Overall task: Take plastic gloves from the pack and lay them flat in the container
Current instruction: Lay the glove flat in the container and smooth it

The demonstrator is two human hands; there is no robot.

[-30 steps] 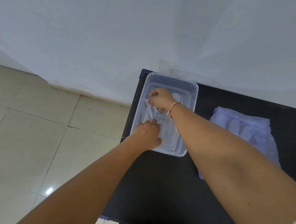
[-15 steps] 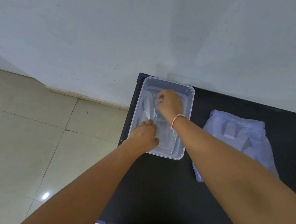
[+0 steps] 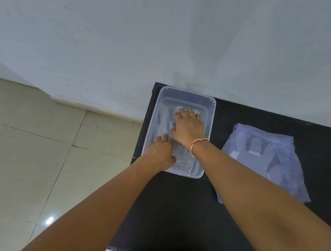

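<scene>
A clear plastic container [image 3: 189,94] stands at the back left corner of the black table [image 3: 174,213]. Thin transparent plastic gloves [image 3: 163,123] lie inside it. My right hand [image 3: 188,126], with a red and white thread at the wrist, lies flat with fingers spread on the gloves in the far half of the container. My left hand [image 3: 160,152] rests palm down on the gloves at the container's near left part. Neither hand grips anything. The pack [image 3: 265,156], a pale blue translucent bag of gloves, lies flat on the table to the right.
The white wall [image 3: 166,38] rises directly behind the container. The table's left edge drops to a beige tiled floor [image 3: 33,156]. Dark table surface stretches in front of the container and between it and the pack.
My right hand went from pinching a glove with closed fingers to lying flat and spread on it. My left hand stayed pressed at the container's near left.
</scene>
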